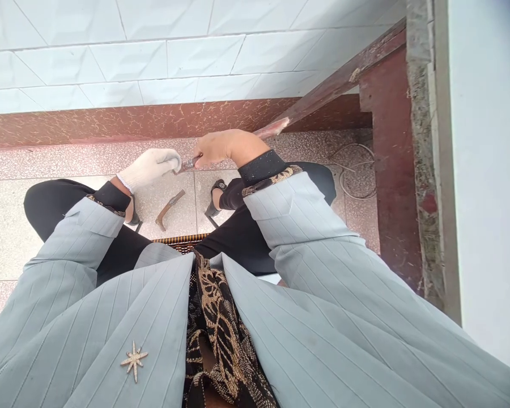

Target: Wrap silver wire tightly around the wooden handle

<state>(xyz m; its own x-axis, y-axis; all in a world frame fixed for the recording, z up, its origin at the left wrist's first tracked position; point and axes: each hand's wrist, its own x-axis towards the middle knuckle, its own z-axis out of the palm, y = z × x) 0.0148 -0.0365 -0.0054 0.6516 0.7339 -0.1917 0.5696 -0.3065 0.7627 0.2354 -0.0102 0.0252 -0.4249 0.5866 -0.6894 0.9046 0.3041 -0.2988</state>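
Observation:
My left hand (151, 168) wears a white knitted glove and is closed, its fingers pinched at the left end of a short dark brown stick-like piece (189, 164). Bare, my right hand (221, 147) has its fingers wrapped round the right end of that piece. Ridges or a wrapping show on the short length between the hands; the rest is hidden, so its kind is unclear. On the floor below, between my feet, lies a bent brown tool (170, 209) with a greyish upper part and a curved lower end.
A dark red wooden beam (323, 85) slants down from the right, its pale worn end just behind my right hand. A red panel (393, 164) stands at the right, with a wire loop (357, 170) beside it. Under me is a woven seat (182, 242). A tiled wall (204, 56) rises ahead.

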